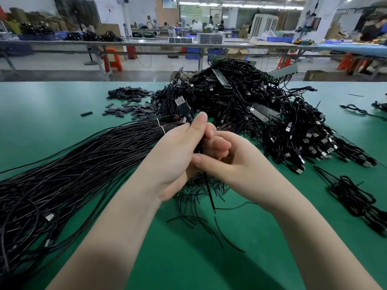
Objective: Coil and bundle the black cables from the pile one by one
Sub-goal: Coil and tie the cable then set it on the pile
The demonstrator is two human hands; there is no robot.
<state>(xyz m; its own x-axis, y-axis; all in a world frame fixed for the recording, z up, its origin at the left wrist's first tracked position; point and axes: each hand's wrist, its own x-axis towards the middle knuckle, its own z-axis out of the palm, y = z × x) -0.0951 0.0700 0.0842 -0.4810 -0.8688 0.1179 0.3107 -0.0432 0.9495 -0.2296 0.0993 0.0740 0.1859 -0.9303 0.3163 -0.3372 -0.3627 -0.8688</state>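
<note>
My left hand (178, 155) grips a black cable (184, 110) whose USB plug sticks up above my thumb. My right hand (228, 162) meets it from the right, its curled fingers pinching the same cable, and a black tail (209, 191) hangs down below both hands. A long sheaf of straight black cables (73, 176), tied with white bands, runs from the lower left up toward my hands. Behind them rises a big tangled pile of black cables (240, 101) with many USB plugs.
The green table (41, 114) carries a scatter of short black sleeves (129, 105) at the back left. A coiled black cable bundle (354, 197) lies at the right. Loose black ties (199, 222) lie under my wrists. Other workbenches stand beyond the far edge.
</note>
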